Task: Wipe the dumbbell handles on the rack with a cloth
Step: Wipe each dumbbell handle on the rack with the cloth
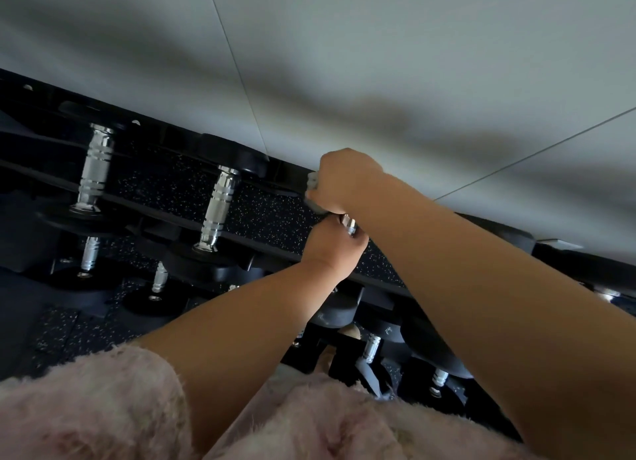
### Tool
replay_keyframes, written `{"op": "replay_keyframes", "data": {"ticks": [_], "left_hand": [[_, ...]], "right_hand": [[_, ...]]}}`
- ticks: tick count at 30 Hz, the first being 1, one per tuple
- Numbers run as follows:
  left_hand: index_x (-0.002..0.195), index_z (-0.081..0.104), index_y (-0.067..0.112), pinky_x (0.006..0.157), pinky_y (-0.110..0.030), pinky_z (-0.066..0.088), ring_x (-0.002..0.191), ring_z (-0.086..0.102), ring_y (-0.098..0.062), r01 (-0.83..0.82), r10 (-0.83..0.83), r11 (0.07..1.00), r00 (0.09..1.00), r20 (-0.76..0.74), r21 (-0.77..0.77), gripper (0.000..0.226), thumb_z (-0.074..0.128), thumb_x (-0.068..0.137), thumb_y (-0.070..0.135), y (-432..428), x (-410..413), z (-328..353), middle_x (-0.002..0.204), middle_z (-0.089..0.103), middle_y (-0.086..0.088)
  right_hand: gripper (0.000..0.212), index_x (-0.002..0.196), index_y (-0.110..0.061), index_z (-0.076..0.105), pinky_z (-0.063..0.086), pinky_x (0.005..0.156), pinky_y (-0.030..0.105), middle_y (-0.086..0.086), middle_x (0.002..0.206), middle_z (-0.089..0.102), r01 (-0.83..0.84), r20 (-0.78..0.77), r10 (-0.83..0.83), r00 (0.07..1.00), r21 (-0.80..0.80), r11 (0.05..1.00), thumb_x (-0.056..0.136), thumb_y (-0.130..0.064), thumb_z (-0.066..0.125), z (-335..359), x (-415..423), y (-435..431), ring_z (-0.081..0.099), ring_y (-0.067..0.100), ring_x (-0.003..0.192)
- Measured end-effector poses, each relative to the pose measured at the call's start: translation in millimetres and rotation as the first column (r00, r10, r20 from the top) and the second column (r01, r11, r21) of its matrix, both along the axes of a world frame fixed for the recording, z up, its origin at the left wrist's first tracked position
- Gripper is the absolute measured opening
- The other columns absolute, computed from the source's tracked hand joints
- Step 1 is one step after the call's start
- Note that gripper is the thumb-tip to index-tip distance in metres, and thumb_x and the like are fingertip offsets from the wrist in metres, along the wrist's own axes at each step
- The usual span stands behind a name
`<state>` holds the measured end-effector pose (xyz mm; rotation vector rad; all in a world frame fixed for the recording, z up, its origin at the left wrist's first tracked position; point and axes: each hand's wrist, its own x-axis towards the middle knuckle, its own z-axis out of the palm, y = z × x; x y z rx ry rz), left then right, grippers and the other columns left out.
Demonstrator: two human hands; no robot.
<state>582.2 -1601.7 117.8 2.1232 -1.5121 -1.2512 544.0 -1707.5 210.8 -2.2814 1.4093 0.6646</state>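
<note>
Lowest in the frame are my fuzzy pink sleeves (86, 408). At centre, my left hand (335, 246) curls round the near end of a chrome dumbbell handle (349, 225) on the rack (172, 139). Just above, my right hand (344, 181) clenches the pale cloth (312, 184) around it. Twisting too hard could roll the dumbbell off its rails, or the bunched cloth could slip free. Another handle (220, 201) sits further left.

Head view, tilted, close over the rack (172, 139).
One wide-angle camera looks forward and down along it, with the wall (344, 64) filling the upper frame.
</note>
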Motion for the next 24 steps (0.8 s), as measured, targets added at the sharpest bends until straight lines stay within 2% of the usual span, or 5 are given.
{"op": "replay_keyframes", "data": {"ticks": [6, 11, 16, 20, 24], "left_hand": [[0.096, 0.057, 0.012, 0.060, -0.028, 0.041, 0.072, 0.066, -0.025, -0.096, 0.102, 0.992, 0.993, -0.065, 0.079, 0.021, 0.063, 0.095, 0.033, 0.4, -4.9, -1.3, 0.079, 0.061, 0.001], [0.092, 0.055, 0.017, 0.051, -0.026, 0.037, 0.064, 0.060, -0.018, -0.084, 0.090, 0.994, 0.992, -0.088, 0.064, 0.018, 0.063, 0.096, 0.033, 0.3, -1.1, -3.5, 0.076, 0.060, 0.002], [0.092, 0.054, 0.017, 0.052, -0.028, 0.037, 0.063, 0.060, -0.020, -0.074, 0.078, 0.996, 0.994, -0.078, 0.056, 0.017, 0.063, 0.095, 0.032, 0.2, -0.4, -4.9, 0.075, 0.061, 0.001], [0.085, 0.049, 0.021, 0.055, -0.030, 0.040, 0.062, 0.061, -0.023, -0.088, 0.094, 0.994, 0.991, -0.091, 0.063, 0.019, 0.063, 0.094, 0.029, -1.0, 0.3, -3.5, 0.075, 0.062, -0.002], [0.081, 0.048, 0.021, 0.054, -0.029, 0.039, 0.060, 0.059, -0.021, -0.040, 0.043, 0.998, 0.995, -0.093, 0.044, 0.021, 0.062, 0.095, 0.027, 0.3, -0.1, -2.3, 0.072, 0.061, -0.003]], "right_hand": [[0.051, 0.103, -0.014, 0.062, 0.054, 0.087, 0.037, 0.006, 0.087, 0.061, 0.036, 0.101, -0.041, 0.994, 0.051, 0.998, 0.107, -0.057, 0.035, 2.3, -33.6, 6.9, 0.063, 0.019, 0.089], [0.044, 0.103, -0.020, 0.063, 0.046, 0.070, 0.027, 0.000, 0.086, 0.067, 0.221, 0.217, -0.252, 0.943, 0.160, 0.962, 0.104, -0.058, 0.041, 5.6, -91.2, 12.3, 0.064, 0.017, 0.080], [0.050, 0.106, -0.019, 0.063, 0.043, 0.066, 0.024, 0.000, 0.083, 0.066, 0.127, 0.231, -0.188, 0.955, 0.257, 0.958, 0.109, -0.055, 0.029, 10.8, -72.2, 6.3, 0.060, 0.010, 0.071], [0.062, 0.120, -0.036, 0.068, 0.057, 0.090, 0.038, 0.000, 0.117, 0.073, 0.178, 0.319, -0.281, 0.905, 0.314, 0.932, 0.089, -0.083, 0.042, -7.8, -52.3, 1.1, 0.072, 0.017, 0.086], [0.058, 0.091, -0.016, 0.067, 0.049, 0.073, 0.023, 0.005, 0.082, 0.072, 0.256, 0.278, -0.366, 0.888, 0.361, 0.897, 0.094, -0.071, 0.048, 0.9, -85.5, 10.1, 0.067, 0.015, 0.069]]}}
